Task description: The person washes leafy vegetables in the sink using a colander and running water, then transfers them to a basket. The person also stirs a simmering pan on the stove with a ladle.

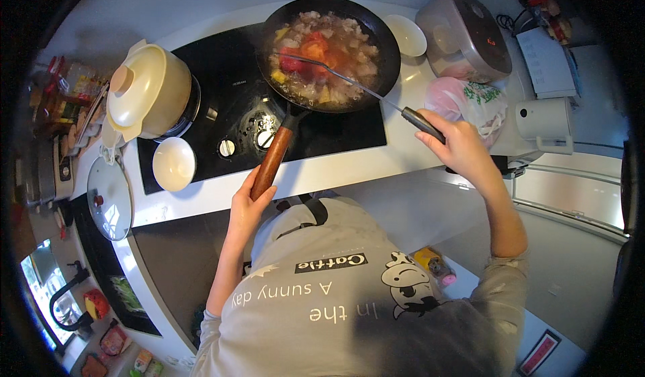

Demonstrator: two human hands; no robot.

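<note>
My left hand [250, 203] grips the wooden handle [273, 160] of a dark wok [389, 70] that sits on the right side of a black glass gas hob [322, 138]. In the wok, pale meat pieces [355, 32] lie in bubbling liquid with red tomato [313, 50] and a few yellow bits near the rim. My right hand [456, 143] is closed around the black handle of a spatula or ladle [365, 89]. Its thin metal shaft reaches over the wok to the tomato; the working end is hard to make out there.
A lidded cream pot [169, 87] stands on the left burner, with a white bowl [174, 164] in front. A glass lid [110, 201] rests at the counter's left corner. Right of the wok are another white bowl [405, 35], a rice cooker [443, 34] and a plastic bag [484, 105].
</note>
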